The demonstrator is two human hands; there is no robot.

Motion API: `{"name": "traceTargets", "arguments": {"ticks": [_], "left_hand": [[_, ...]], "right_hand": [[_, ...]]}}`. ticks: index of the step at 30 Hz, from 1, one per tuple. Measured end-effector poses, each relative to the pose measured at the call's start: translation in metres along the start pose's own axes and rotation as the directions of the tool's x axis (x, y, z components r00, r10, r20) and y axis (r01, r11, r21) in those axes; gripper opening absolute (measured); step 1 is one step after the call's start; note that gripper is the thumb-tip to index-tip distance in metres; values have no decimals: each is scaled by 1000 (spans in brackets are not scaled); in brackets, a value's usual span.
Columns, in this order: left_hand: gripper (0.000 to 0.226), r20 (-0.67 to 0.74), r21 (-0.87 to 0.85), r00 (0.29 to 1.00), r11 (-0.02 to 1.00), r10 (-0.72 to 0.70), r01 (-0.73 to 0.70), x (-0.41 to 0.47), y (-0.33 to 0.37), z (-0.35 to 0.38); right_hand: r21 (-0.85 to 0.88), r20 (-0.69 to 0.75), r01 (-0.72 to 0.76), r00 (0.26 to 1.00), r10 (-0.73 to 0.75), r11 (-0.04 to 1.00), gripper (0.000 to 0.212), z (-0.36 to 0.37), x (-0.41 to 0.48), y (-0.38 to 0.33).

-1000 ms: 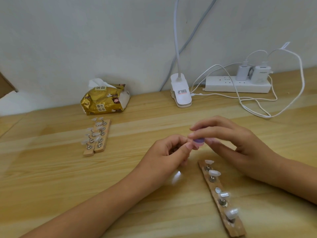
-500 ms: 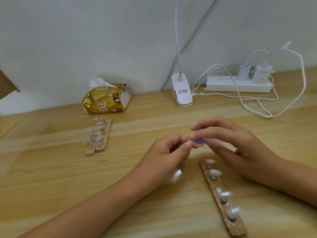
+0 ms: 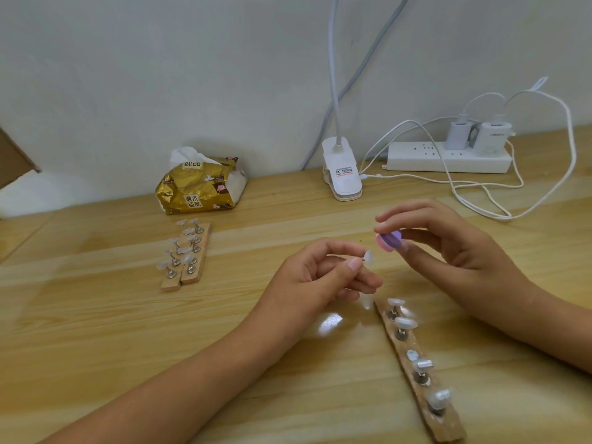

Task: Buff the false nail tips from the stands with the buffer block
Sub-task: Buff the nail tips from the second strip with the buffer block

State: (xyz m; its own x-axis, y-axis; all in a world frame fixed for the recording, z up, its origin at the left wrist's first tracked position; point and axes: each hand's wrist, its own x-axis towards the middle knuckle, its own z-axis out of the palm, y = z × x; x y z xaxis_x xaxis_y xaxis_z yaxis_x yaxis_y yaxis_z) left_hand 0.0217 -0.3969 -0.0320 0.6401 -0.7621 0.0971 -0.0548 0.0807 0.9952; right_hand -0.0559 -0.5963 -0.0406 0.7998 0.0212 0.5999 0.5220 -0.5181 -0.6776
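The table is pale varnished wood, smooth and glossy enough to carry a bright light patch. The near right stand is a rough, bare wooden strip with shiny metal pegs. The nail tip is milky, translucent plastic. The buffer block looks matt. Far left, the tissue pack is glossy gold film around soft white paper. The far right power strip is smooth white plastic.

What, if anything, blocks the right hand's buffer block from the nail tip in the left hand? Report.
Probably nothing: only open air lies between the buffer block in the right hand and the nail tip the left hand pinches.
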Motion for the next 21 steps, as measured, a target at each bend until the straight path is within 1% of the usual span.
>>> {"name": "traceTargets", "arguments": {"ticks": [3,5,9,11,14,16,19,21], "left_hand": [[12,-1,-3,1000,1000,-6,6,0,1,0],[10,-23,42,1000,999,6,-5,0,0,0],[7,-40,106,999,994,31,-27,0,0,1],[5,-34,84,999,996,31,-28,0,1,2],[12,-18,49,999,998,27,-26,0,0,2],[8,-3,47,1000,999,26,-25,0,0,2],[7,-1,51,1000,998,28,-28,0,-1,2],[2,-4,60,1000,998,28,-28,0,-1,2]], "right_hand": [[-3,31,1,1000,-1,1000,26,0,0,0],[11,38,-9,999,9,1000,24,0,1,-1],[31,45,-1,999,-1,1000,25,0,1,-3],[29,44,-4,999,3,1000,24,0,1,-3],[50,20,-39,999,38,998,25,0,1,-4],[67,18,-39,999,38,997,24,0,1,-7],[20,64,-1,998,-1,1000,24,2,1,-9],[12,83,-15,996,14,1000,22,2,1,-10]]}}
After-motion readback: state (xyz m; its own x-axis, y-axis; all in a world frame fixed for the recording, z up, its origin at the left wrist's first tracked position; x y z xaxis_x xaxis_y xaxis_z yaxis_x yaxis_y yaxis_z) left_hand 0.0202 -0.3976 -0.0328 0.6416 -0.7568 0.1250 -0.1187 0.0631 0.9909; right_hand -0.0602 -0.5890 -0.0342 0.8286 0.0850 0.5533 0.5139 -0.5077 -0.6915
